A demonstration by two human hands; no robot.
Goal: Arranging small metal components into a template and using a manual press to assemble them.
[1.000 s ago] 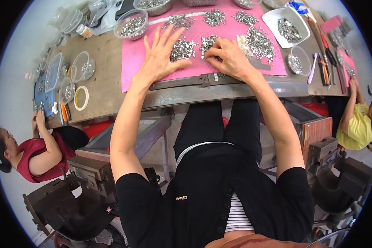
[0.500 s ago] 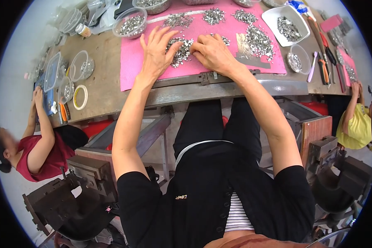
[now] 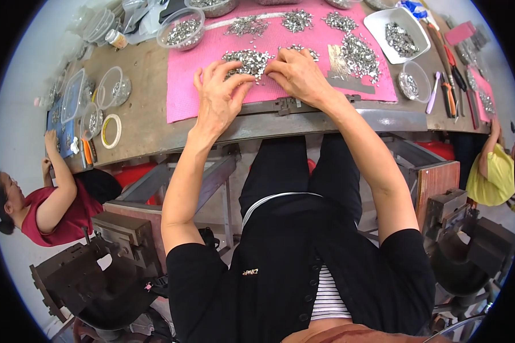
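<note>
Both my hands are over a pink mat (image 3: 183, 86), at a pile of small silvery metal pieces (image 3: 246, 62). My left hand (image 3: 218, 97) is at the pile's near side, its thumb and forefinger drawn together by the edge and the other fingers bent. Anything in that pinch is too small to make out. At the right side of the pile, my right hand (image 3: 298, 74) has its fingers bent down and pressed together, the tips close to the loose pieces. What those fingers hold, if anything, is hidden.
More metal piles (image 3: 360, 57) lie on the mat. Around it stand a round clear tub (image 3: 181, 34), a white tray (image 3: 377, 28) and a small clear cup (image 3: 413, 83). Pliers (image 3: 449, 94) lie at right, a tape roll (image 3: 111, 131) at left. Co-workers sit on both sides.
My left hand has come back toward me from over the pile, and its spread fingers have drawn in. My right hand has stayed nearly in place.
</note>
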